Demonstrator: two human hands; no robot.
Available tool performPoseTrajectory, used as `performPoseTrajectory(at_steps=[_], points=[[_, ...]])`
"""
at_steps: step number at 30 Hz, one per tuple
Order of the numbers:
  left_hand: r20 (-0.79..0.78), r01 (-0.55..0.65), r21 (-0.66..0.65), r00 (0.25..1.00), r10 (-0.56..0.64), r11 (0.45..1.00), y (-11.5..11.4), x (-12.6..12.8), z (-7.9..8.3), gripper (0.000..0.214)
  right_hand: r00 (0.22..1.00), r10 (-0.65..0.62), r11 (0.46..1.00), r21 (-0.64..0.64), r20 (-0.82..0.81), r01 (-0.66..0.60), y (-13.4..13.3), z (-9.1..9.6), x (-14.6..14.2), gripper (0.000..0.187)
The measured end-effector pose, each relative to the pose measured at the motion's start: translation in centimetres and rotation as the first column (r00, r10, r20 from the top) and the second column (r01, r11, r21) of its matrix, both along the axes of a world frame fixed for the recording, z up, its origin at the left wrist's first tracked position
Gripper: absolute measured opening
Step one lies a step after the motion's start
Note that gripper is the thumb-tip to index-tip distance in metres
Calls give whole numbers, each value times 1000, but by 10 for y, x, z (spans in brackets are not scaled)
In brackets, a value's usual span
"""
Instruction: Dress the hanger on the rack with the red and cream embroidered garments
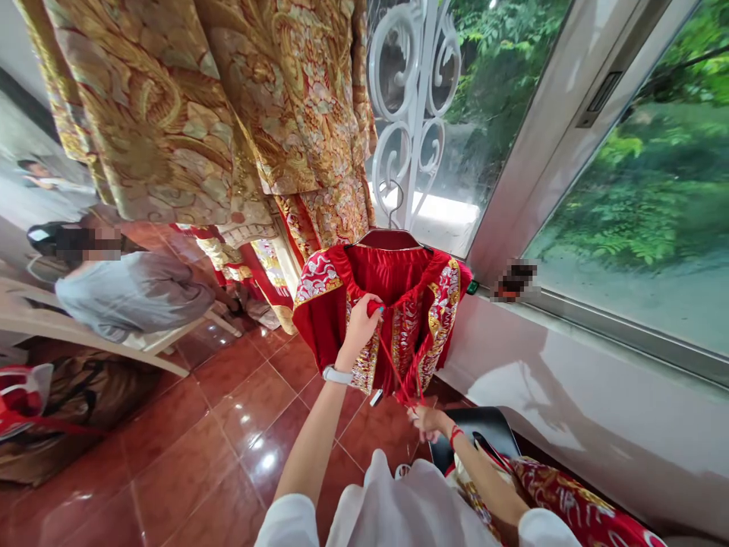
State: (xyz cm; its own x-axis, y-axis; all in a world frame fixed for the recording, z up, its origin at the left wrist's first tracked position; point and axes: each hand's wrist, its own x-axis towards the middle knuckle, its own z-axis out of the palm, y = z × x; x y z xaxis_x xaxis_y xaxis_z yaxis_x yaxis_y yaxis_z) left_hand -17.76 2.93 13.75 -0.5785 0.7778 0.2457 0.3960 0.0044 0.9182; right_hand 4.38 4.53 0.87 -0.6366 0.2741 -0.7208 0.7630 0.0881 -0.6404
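Observation:
A red garment (319, 334) with gold and silver embroidered bands hangs on a hanger (392, 238) in front of me. At its gathered upper edge, my left hand (364, 319) is closed on the red cloth. A thin red cord (392, 353) runs down from near that hand towards the right. My right hand (427, 422), lower and nearer to me, has its fingers closed on the cord's lower part. A small white tag (376, 397) shows under the garment's lower edge.
Gold embroidered robes (187, 114) hang at the upper left. A white scrolled grille (415, 91) stands before the window. A black chair (484, 433) and red embroidered cloth (575, 494) are at the lower right. Left, a person (137, 289) sits near a brown bag (74, 410).

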Motion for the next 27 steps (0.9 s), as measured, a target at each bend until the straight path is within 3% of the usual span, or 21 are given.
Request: performPoseTrajectory(at_steps=[3, 5, 6, 8, 9, 11, 14, 18, 21, 23, 25, 26, 27], points=[[-26, 34, 29, 999, -33, 999, -6, 2, 2, 19, 998, -44, 995, 91, -37, 47, 16, 14, -3, 20], [-40, 48, 35, 998, -47, 998, -8, 7, 4, 15, 969, -104, 975, 168, -226, 144, 34, 40, -24, 24], [-41, 57, 33, 998, -55, 998, -8, 10, 5, 13, 911, -143, 950, 204, -386, 236, 42, 54, -38, 24], [-30, 65, 30, 998, -64, 997, -9, 15, 5, 10, 715, -212, 881, 187, -666, 436, 54, 79, -66, 24], [-22, 63, 31, 998, -63, 998, -10, 17, 5, 10, 618, -238, 850, 147, -749, 506, 57, 88, -78, 26], [-3, 54, 43, 999, -54, 998, -12, 20, 5, 11, 496, -274, 817, 72, -824, 572, 60, 96, -95, 32], [68, 73, 68, 995, -77, 995, -13, 20, 6, 10, 427, -335, 836, -57, -840, 545, 58, 85, -102, 39], [176, 105, 77, 977, -117, 992, -17, 23, 5, 9, 419, -544, 798, -292, -727, 528, 41, 41, -91, 46], [136, 64, 57, 988, -72, 996, -36, 26, 7, 12, 475, -564, 784, -257, -675, 566, 24, 9, -72, 47], [50, 23, -18, 998, -22, 1000, -55, 28, 13, 13, 490, -568, 765, -204, -662, 611, 25, 5, -58, 45], [-94, -154, -55, 984, 148, 987, -69, 32, 23, 14, 429, -575, 672, -103, -697, 733, 42, 22, -50, 40], [-170, -292, -22, 944, 284, 956, -71, 35, 30, 15, 380, -556, 589, -28, -740, 808, 54, 38, -49, 38], [-231, -432, 41, 873, 429, 901, -70, 38, 37, 20, 331, -503, 453, 83, -799, 888, 69, 58, -52, 39]])
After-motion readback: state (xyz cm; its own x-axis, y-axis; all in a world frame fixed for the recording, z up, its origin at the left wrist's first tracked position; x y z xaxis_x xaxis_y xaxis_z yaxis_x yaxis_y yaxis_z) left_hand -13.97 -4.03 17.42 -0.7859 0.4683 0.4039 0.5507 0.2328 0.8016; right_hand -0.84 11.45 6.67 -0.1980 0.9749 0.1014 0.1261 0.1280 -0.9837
